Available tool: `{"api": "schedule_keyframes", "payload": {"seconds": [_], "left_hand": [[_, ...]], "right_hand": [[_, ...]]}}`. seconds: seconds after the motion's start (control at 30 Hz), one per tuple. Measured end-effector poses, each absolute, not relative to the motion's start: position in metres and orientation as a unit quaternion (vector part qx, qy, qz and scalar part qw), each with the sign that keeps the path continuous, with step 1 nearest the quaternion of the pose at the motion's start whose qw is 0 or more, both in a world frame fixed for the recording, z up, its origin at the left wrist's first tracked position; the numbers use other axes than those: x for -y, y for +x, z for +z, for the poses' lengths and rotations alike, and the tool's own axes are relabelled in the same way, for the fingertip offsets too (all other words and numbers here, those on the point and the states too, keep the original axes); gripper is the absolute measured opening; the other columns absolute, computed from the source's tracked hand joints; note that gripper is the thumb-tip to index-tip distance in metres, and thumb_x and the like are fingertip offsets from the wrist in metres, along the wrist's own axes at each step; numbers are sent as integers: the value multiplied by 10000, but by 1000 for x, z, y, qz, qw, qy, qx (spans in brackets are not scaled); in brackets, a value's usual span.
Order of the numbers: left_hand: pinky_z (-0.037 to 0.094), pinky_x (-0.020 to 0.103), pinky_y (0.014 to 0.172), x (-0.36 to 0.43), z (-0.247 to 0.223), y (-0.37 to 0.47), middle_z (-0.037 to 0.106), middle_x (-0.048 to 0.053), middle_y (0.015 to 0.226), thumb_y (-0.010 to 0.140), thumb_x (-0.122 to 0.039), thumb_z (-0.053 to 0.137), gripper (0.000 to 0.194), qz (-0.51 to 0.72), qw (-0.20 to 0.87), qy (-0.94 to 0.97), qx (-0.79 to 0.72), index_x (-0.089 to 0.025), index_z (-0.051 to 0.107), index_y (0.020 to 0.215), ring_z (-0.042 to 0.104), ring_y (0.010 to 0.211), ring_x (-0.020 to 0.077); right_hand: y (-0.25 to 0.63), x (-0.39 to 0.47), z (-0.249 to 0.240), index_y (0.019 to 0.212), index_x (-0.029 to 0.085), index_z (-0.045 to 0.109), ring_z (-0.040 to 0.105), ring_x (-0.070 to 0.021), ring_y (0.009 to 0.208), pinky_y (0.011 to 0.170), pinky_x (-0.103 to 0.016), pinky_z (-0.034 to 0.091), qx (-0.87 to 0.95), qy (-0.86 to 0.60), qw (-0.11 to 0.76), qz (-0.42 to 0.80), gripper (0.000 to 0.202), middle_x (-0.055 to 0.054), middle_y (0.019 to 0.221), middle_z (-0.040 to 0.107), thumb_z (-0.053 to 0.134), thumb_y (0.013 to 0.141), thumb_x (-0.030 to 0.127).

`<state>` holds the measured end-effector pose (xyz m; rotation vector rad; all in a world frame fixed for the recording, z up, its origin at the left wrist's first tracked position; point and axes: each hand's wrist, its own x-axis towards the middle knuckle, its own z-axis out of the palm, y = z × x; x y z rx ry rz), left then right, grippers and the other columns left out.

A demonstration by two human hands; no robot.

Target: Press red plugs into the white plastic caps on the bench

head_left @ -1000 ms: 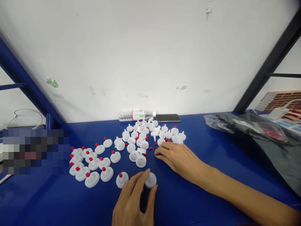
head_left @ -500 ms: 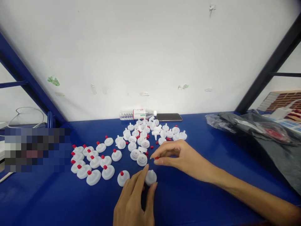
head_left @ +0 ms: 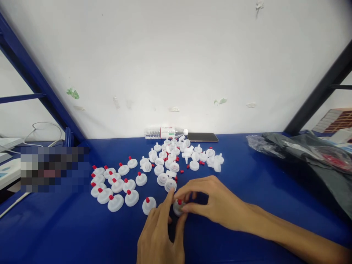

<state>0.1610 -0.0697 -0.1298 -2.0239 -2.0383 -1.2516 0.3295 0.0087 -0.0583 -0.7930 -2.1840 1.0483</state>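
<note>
Clearly, through the head camera, I saw both hands busy with one white plastic disc (head_left: 178, 211), near the front of the blue table (head_left: 233, 242). It sat with its little spout pointing up. The left hand (head_left: 161, 233) had its thumb and first finger curved around the disc's edge, pinching it from two sides. The right hand (head_left: 217, 203) had its thumb and first finger close together at the top, pinching a small red cap (head_left: 179, 202) at the tip of the spout. I could not tell if the cap was pushed all the way down.

Just left of the left hand stood a capped disc (head_left: 149, 205). Farther left I saw a bunch of capped discs (head_left: 115, 203), all with red tops. Behind the hands was a messy pile of bare white discs (head_left: 159, 169), some upright and some tipped over. Loose red caps (head_left: 182, 171) lay in and around that pile.

At the back, by the white wall (head_left: 165, 66), a clear bottle (head_left: 167, 132) lay on its side. A dark phone (head_left: 202, 137) lay flat just beside the bottle's white top. On the right I saw a crumpled grey bag (head_left: 288, 145) and some clear wrap (head_left: 260, 146). Blurry squares hid something on the left.
</note>
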Motion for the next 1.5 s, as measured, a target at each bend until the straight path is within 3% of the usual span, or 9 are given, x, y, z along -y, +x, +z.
{"api": "schedule_keyframes", "payload": {"seconds": [0.1, 0.17, 0.43, 0.67, 0.83, 1.07, 1.23, 1.37, 1.5], "left_hand": [[595, 360, 734, 71, -127, 152, 746, 49, 866, 1004, -447, 479, 381, -385, 51, -628, 675, -256, 696, 1253, 706, 788, 236], [597, 378, 736, 71, -123, 139, 763, 53, 912, 990, -445, 493, 375, -369, 62, -623, 687, -277, 697, 1255, 720, 837, 259], [460, 269, 437, 61, -103, 95, 729, -11, 789, 890, -501, 625, 440, -355, -5, -602, 715, -245, 682, 1243, 582, 471, 149], [504, 300, 619, 51, -43, 105, 737, 1, 885, 942, -478, 563, 315, -399, 91, -594, 692, -272, 721, 1118, 654, 640, 171], [489, 429, 887, -7, -5, 88, 757, 81, 1127, 960, -370, 505, 362, -151, 61, -665, 729, -202, 705, 1210, 672, 1058, 319], [480, 420, 739, -51, -22, 86, 762, 142, 1040, 913, -323, 548, 274, -67, 19, -681, 729, -193, 719, 1083, 699, 949, 363], [474, 406, 752, -47, -20, 84, 758, 122, 1051, 920, -210, 466, 374, -90, 20, -688, 720, -188, 679, 1226, 694, 933, 323], [483, 371, 813, -29, -7, 83, 724, 58, 1019, 975, -261, 393, 442, -169, 21, -708, 685, -270, 607, 1362, 675, 913, 247], [458, 285, 572, 4, -9, 97, 630, 7, 745, 982, -386, 389, 389, -317, -154, -701, 619, -277, 689, 1204, 580, 593, 169]], "right_hand": [[332, -10, -58, 1191, 288, 733, 694, -129, 853, 807, -236, 546, 807, -317, 308, 392, 349, 33, 1030, 771, 816, 854, 255], [334, -11, -56, 1153, 279, 736, 682, -130, 823, 765, -244, 539, 795, -341, 339, 369, 251, 24, 1014, 766, 762, 903, 279], [335, -12, -51, 1004, 242, 739, 648, -129, 738, 667, -245, 493, 786, -380, 348, 341, 116, 17, 883, 746, 626, 977, 246], [336, -12, -52, 1010, 256, 735, 633, -110, 717, 655, -226, 483, 785, -381, 358, 332, 122, 35, 854, 734, 621, 975, 231], [339, -14, -53, 1006, 257, 733, 623, -113, 699, 645, -230, 479, 791, -378, 365, 315, 131, 34, 819, 724, 609, 975, 228], [340, -14, -50, 983, 240, 728, 613, -116, 664, 641, -240, 478, 792, -371, 368, 316, 136, 28, 774, 708, 592, 979, 234], [342, -16, -50, 1024, 250, 722, 629, -121, 685, 640, -238, 481, 793, -378, 377, 295, 148, 33, 778, 709, 587, 976, 216], [344, -19, -55, 1078, 275, 723, 650, -135, 741, 654, -253, 481, 804, -403, 364, 242, 186, 32, 845, 728, 577, 982, 211], [345, -24, -63, 1190, 298, 706, 668, -149, 780, 702, -284, 505, 818, -427, 329, 200, 237, 19, 991, 748, 559, 1010, 249]]}}
